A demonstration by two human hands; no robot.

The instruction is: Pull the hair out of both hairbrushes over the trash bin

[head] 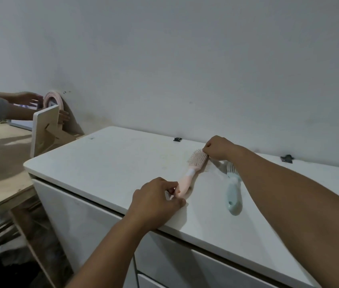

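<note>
Step in hand, by judgement: clearing the pink hairbrush [193,170], which lies on the white counter [106,163]. The left hand [157,201] pinches its handle end; the right hand [219,149], fingers closed, plucks at the bristles. The blue hairbrush [234,193] lies beside, untouched. No trash bin is visible; the next move calls for bringing the brush over one.

White flat-topped cabinet [106,161] with rounded corners, pink plastic hairbrush [191,171] lying on it bristles up, its handle at the left hand's fingertips [175,189], pale blue plastic hairbrush [234,192] just beside it, under the right forearm, 2 dark clips [177,139] at the back edge.
</note>
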